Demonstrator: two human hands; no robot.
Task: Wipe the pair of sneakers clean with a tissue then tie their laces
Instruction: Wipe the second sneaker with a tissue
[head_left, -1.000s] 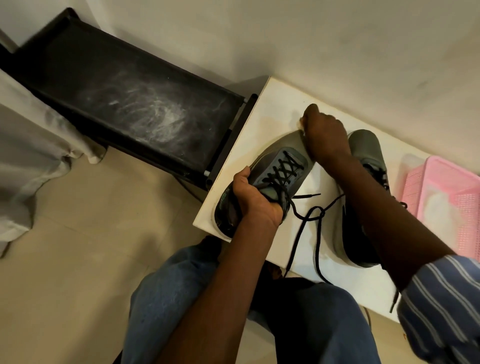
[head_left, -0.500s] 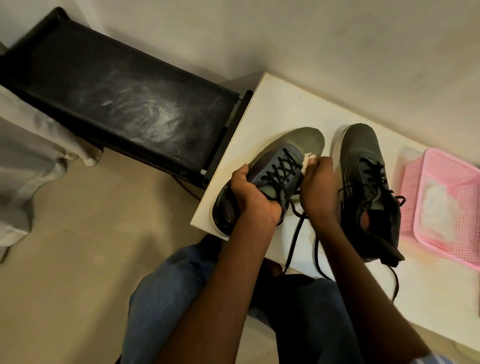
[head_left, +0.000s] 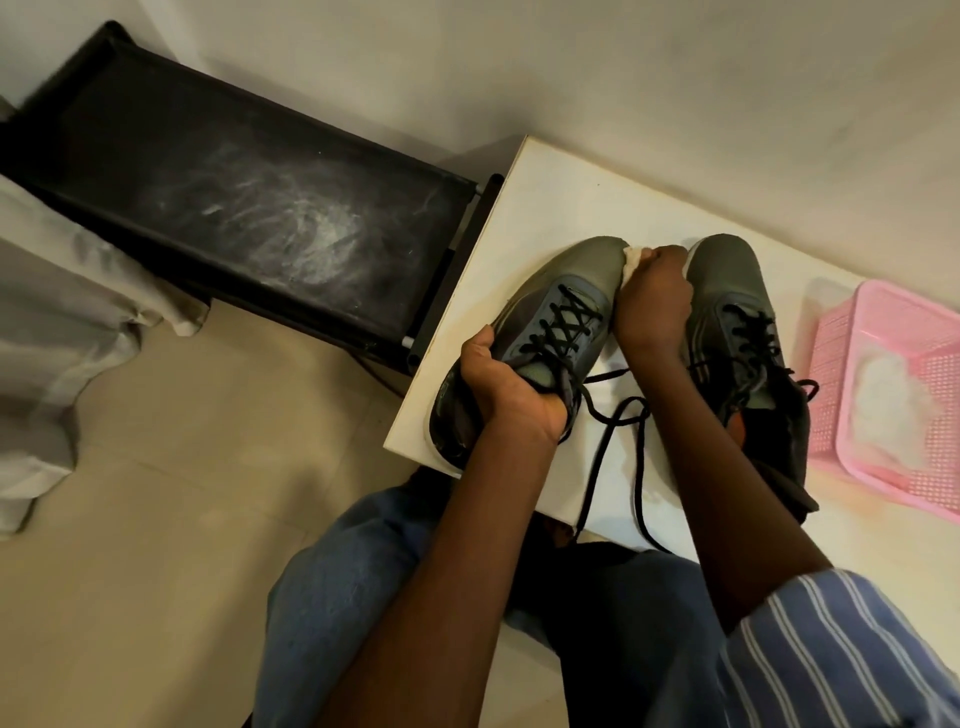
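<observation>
Two grey sneakers with black laces lie on a white table (head_left: 550, 208). My left hand (head_left: 506, 387) grips the left sneaker (head_left: 571, 275) at its collar and tongue, heel over the table's near edge. My right hand (head_left: 652, 299) holds a white tissue (head_left: 631, 260) pressed against the right side of that sneaker's toe. The right sneaker (head_left: 727, 280) stands just beyond my right hand, partly hidden by my forearm. Loose black laces (head_left: 618, 431) trail from the left sneaker over the table's front edge.
A pink plastic basket (head_left: 831, 358) with white tissue inside stands at the table's right. A black dusty bench (head_left: 249, 208) adjoins the table's left end. Grey cloth (head_left: 57, 312) hangs at far left. My knees in jeans are below the table edge.
My right hand with the tissue slid from beside the laces forward to the left sneaker's toe side. The left hand kept its grip on the sneaker.
</observation>
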